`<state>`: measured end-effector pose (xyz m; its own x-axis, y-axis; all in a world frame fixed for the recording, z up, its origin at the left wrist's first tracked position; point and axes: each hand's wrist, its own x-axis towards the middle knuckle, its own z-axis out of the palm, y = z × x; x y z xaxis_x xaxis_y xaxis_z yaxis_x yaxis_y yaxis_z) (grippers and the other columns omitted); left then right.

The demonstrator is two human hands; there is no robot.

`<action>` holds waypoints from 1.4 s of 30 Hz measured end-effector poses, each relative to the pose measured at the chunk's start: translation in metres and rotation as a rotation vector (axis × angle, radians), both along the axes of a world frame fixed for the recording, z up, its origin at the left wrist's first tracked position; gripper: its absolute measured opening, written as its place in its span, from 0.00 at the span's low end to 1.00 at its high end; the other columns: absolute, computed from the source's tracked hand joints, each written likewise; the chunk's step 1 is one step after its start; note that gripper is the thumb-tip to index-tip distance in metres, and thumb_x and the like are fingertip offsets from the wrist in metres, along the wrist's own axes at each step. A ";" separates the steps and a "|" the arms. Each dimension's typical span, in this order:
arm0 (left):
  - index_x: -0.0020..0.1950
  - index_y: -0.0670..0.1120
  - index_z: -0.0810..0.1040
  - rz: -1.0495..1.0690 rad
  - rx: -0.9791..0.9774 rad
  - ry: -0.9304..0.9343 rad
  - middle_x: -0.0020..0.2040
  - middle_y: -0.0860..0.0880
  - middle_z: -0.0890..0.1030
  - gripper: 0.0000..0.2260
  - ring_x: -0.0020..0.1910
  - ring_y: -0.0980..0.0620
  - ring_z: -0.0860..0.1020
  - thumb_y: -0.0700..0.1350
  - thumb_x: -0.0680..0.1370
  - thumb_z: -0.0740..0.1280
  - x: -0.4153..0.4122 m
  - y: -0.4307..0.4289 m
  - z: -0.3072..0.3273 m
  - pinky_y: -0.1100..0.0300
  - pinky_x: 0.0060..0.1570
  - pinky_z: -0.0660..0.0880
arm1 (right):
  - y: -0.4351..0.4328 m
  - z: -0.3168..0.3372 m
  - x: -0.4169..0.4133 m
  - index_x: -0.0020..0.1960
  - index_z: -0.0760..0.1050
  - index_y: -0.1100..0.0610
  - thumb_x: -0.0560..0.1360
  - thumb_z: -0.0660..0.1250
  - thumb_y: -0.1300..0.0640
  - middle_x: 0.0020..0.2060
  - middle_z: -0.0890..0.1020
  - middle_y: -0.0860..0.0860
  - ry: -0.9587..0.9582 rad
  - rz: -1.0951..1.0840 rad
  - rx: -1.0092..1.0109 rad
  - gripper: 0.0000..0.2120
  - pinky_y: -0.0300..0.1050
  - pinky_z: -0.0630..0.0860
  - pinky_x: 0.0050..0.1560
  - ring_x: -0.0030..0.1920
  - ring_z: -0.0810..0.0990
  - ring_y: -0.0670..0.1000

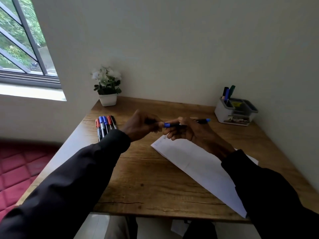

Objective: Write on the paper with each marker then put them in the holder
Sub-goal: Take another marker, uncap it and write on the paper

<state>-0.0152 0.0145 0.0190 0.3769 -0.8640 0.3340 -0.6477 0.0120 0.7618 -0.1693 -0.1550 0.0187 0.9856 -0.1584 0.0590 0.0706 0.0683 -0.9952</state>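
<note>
We are wearing a long-sleeved top in a dark, near-black cloth, and it is covering both arms down to the wrists. The left sleeve (69, 178) is lying in soft matte folds and gathering into a snug left cuff (120, 138), while the right sleeve (276, 195) is ending in a matching right cuff (231, 158). Past the cuffs, our left hand (139, 126) and right hand (187, 132) are showing bare.
</note>
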 end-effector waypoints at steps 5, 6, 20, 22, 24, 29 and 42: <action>0.49 0.46 0.84 0.114 0.077 -0.007 0.41 0.51 0.84 0.06 0.40 0.56 0.82 0.45 0.76 0.69 0.015 -0.009 -0.011 0.58 0.45 0.81 | -0.016 -0.008 -0.002 0.62 0.78 0.69 0.80 0.60 0.54 0.46 0.84 0.68 -0.085 -0.258 -0.009 0.21 0.48 0.81 0.43 0.42 0.84 0.60; 0.50 0.46 0.84 0.133 0.108 -0.021 0.42 0.51 0.84 0.05 0.40 0.56 0.82 0.45 0.76 0.69 0.018 -0.010 -0.016 0.57 0.46 0.81 | -0.019 -0.012 -0.003 0.61 0.79 0.70 0.80 0.60 0.55 0.45 0.84 0.68 -0.093 -0.306 -0.007 0.20 0.48 0.81 0.41 0.41 0.84 0.60; 0.47 0.47 0.85 0.374 0.212 -0.006 0.43 0.51 0.84 0.09 0.43 0.56 0.79 0.49 0.71 0.75 0.039 -0.051 -0.043 0.64 0.39 0.75 | -0.023 -0.049 -0.013 0.52 0.83 0.66 0.83 0.59 0.64 0.41 0.84 0.66 0.001 -0.339 -0.095 0.13 0.49 0.81 0.39 0.38 0.83 0.62; 0.47 0.46 0.85 0.378 0.207 -0.003 0.42 0.51 0.84 0.09 0.42 0.56 0.80 0.49 0.71 0.76 0.040 -0.052 -0.044 0.65 0.37 0.74 | -0.023 -0.051 -0.013 0.53 0.82 0.68 0.83 0.59 0.65 0.40 0.84 0.66 -0.006 -0.334 -0.116 0.13 0.48 0.81 0.38 0.38 0.83 0.61; 0.46 0.46 0.86 0.391 0.204 0.005 0.41 0.51 0.84 0.08 0.42 0.56 0.80 0.48 0.71 0.76 0.043 -0.052 -0.045 0.64 0.37 0.75 | -0.022 -0.053 -0.013 0.53 0.81 0.69 0.83 0.59 0.65 0.40 0.84 0.66 -0.018 -0.329 -0.131 0.12 0.48 0.81 0.38 0.37 0.83 0.61; 0.46 0.47 0.85 0.401 0.197 0.040 0.41 0.52 0.84 0.08 0.42 0.57 0.80 0.49 0.71 0.76 0.048 -0.052 -0.048 0.61 0.39 0.78 | -0.021 -0.056 -0.012 0.53 0.82 0.68 0.79 0.62 0.60 0.40 0.84 0.66 -0.056 -0.314 -0.159 0.14 0.49 0.82 0.38 0.37 0.83 0.62; 0.52 0.48 0.82 0.313 0.168 -0.005 0.50 0.53 0.81 0.06 0.49 0.56 0.78 0.42 0.75 0.70 0.048 -0.019 -0.035 0.62 0.48 0.76 | -0.023 -0.050 -0.013 0.51 0.83 0.65 0.77 0.64 0.61 0.40 0.83 0.65 0.002 -0.276 -0.152 0.11 0.48 0.80 0.38 0.37 0.82 0.61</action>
<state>0.0325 -0.0042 -0.0165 0.6309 -0.7496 0.2000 -0.6040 -0.3128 0.7330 -0.1820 -0.1778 -0.0313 0.9070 -0.4091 0.1004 0.0634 -0.1031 -0.9926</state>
